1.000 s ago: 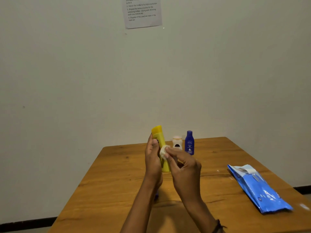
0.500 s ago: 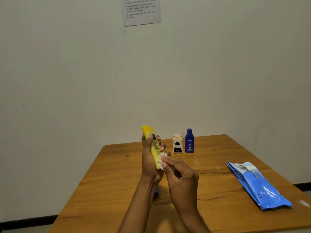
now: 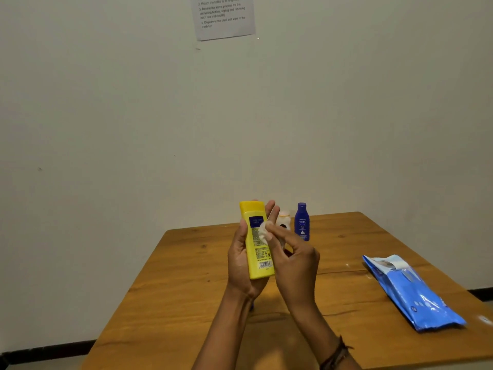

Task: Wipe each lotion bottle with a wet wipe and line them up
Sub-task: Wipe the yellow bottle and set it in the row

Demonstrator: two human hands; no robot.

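Observation:
My left hand (image 3: 241, 265) holds a yellow lotion bottle (image 3: 257, 247) upright above the wooden table (image 3: 186, 289), its back label with a barcode facing me. My right hand (image 3: 293, 260) pinches a small white wet wipe (image 3: 263, 231) against the bottle's right side, near the blue label. A dark blue lotion bottle (image 3: 302, 221) stands upright at the table's far edge. Just left of it a small white bottle (image 3: 283, 220) stands, partly hidden behind my fingers.
A blue pack of wet wipes (image 3: 410, 292) lies on the right side of the table. A printed sheet (image 3: 224, 17) is stuck to the wall behind the table. The wall runs close along the table's far edge.
The yellow bottle has turned in my left hand, so its broad back face shows now. The wipe has moved up along its right side.

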